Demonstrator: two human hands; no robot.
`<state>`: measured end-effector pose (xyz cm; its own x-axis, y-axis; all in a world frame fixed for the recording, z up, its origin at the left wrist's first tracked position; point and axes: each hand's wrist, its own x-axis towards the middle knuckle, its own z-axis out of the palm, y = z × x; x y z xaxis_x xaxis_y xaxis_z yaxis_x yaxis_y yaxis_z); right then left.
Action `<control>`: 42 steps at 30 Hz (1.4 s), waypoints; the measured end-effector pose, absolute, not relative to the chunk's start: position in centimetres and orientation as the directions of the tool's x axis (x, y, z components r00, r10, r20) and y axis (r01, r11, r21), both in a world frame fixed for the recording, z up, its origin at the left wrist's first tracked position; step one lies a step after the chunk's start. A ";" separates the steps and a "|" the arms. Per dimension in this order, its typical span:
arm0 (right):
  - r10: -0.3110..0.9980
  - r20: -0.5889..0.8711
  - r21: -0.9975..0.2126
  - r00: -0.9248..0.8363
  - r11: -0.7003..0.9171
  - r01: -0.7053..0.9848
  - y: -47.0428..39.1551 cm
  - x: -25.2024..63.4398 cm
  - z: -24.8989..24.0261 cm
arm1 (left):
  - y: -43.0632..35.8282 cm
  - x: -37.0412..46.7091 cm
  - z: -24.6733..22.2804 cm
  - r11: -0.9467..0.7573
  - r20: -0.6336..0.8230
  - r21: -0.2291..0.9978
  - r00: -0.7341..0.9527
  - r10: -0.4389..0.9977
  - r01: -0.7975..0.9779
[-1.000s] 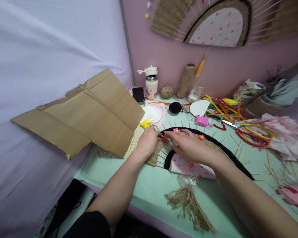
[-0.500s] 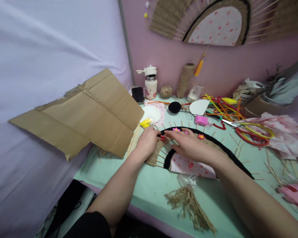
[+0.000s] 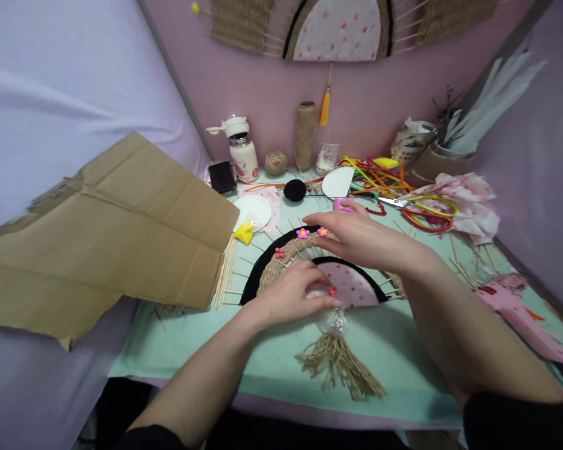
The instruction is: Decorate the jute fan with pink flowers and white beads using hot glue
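Observation:
A half-round woven fan piece lies on the table, with a black rim, a twine band, thin sticks and a red-spotted pink centre. Pink flowers and a small red flower sit on the band. My left hand rests low over the piece, thumb and fingers apart around a small red spot; whether that is loose or printed I cannot tell. Stretched over the upper band is my right hand, fingers extended beside the pink flowers and hiding the band's right part.
Cardboard leans at the left. A twine tassel lies in front. Behind stand a bottle, twine roll and black yarn ball. Scissors and a pink glue gun lie at the right.
My left hand has moved from the band's upper left down to the spotted centre. My right hand stays over the upper band. The view has swung to the right.

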<state>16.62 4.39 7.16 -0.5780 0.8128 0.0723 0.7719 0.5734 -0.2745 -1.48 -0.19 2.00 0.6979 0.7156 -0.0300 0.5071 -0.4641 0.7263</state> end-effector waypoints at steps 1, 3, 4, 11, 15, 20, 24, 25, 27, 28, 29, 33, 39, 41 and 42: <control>0.815 0.070 -0.270 -0.575 0.571 0.776 4.3 16.6 7.3 | -0.4 -1.1 1.7 -0.452 -0.049 0.720 0.688 0.724 0.527; 0.820 0.067 -0.256 -0.569 0.565 0.784 4.2 16.6 7.5 | -0.5 -0.6 1.0 -0.418 -0.059 0.718 0.647 0.760 0.556; 0.822 0.068 -0.248 -0.566 0.563 0.788 4.2 16.6 7.6 | -0.5 -0.4 0.8 -0.390 -0.056 0.732 0.620 0.782 0.558; 0.838 0.180 -0.354 -0.516 0.544 0.761 4.4 16.9 8.1 | 1.3 -1.4 0.4 0.005 -0.087 0.969 0.322 0.943 0.248; 0.862 0.190 -0.501 -0.470 0.497 0.709 5.0 17.2 7.9 | 1.8 -2.0 0.5 0.101 -0.113 0.993 0.213 0.970 0.068; 0.883 -0.044 -0.403 -0.467 0.412 0.817 5.7 19.2 8.0 | 1.3 -1.5 0.5 -0.015 -0.017 0.987 0.199 0.980 0.159; 0.843 -0.277 -0.328 -0.461 0.368 0.870 6.0 21.1 8.4 | 1.0 -1.2 0.4 -0.070 0.012 0.965 0.224 0.975 0.254; 0.834 -0.317 -0.319 -0.452 0.356 0.879 6.1 21.3 8.4 | 1.0 -1.2 0.4 -0.078 0.016 0.961 0.229 0.973 0.265; 0.822 -0.360 -0.285 -0.442 0.354 0.891 6.3 21.0 8.0 | 1.0 -1.2 0.4 -0.091 0.025 0.958 0.236 0.971 0.273; 0.821 -0.361 -0.263 -0.442 0.365 0.893 6.3 20.7 7.7 | 1.1 -1.3 0.4 -0.095 0.029 0.957 0.237 0.971 0.274; 0.819 -0.354 -0.245 -0.451 0.384 0.890 6.4 20.3 7.4 | 1.1 -1.3 0.4 -0.095 0.029 0.957 0.235 0.971 0.274; 0.820 -0.309 -0.226 -0.482 0.429 0.875 6.7 19.0 5.8 | 1.2 -1.4 0.4 -0.073 0.012 0.958 0.217 0.976 0.276; 0.877 -0.204 -0.262 -0.436 0.380 0.887 7.0 18.8 5.5 | 1.1 -1.3 0.2 -0.076 0.024 0.962 0.196 0.980 0.261; 0.910 -0.093 -0.288 -0.403 0.363 0.886 6.8 18.2 5.7 | 0.9 -1.2 0.3 -0.095 0.047 0.963 0.190 0.981 0.252; 0.921 -0.034 -0.307 -0.389 0.360 0.881 6.6 17.8 5.8 | 0.8 -1.2 0.3 -0.106 0.058 0.960 0.187 0.981 0.257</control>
<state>17.75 6.65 5.83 -0.3887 0.9207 -0.0341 0.8808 0.3605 -0.3071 -1.15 0.79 0.33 0.1868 0.9807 0.0584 0.2575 -0.1063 0.9604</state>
